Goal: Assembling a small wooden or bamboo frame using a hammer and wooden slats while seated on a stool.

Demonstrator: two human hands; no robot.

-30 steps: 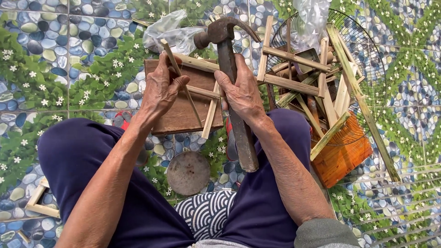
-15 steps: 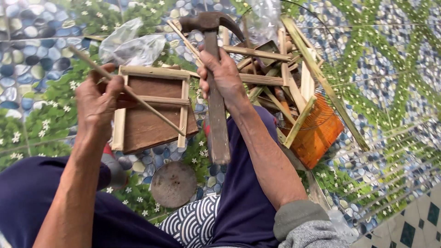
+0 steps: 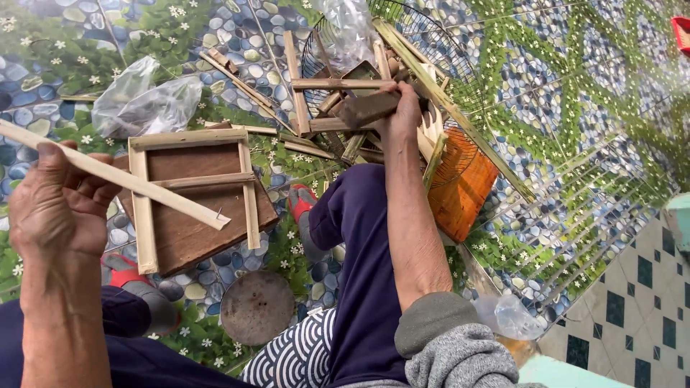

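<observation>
My left hand [image 3: 61, 205] grips a long pale wooden strip [image 3: 154, 190] with a small nail at its far end. It holds the strip slanted above a brown board edged with wooden slats [image 3: 190, 230], which lies on the patterned floor. My right hand [image 3: 404, 108] reaches forward over my knee. It is closed on the dark wooden handle of a hammer [image 3: 365, 109] among the loose slats [image 3: 338, 83] piled by a wire basket [image 3: 438, 43]. I cannot clearly make out the hammer's head.
A crumpled clear plastic bag [image 3: 144, 104] lies behind the board. A round rusty metal disc [image 3: 256, 305] sits between my legs, near red sandals [image 3: 302, 202]. An orange box [image 3: 460, 183] leans under the basket. Another clear bag [image 3: 510, 316] is at my right elbow.
My left hand lifted the strip off the board and drew it left. My right hand carried the hammer from above the board forward to the slat pile by the basket.
</observation>
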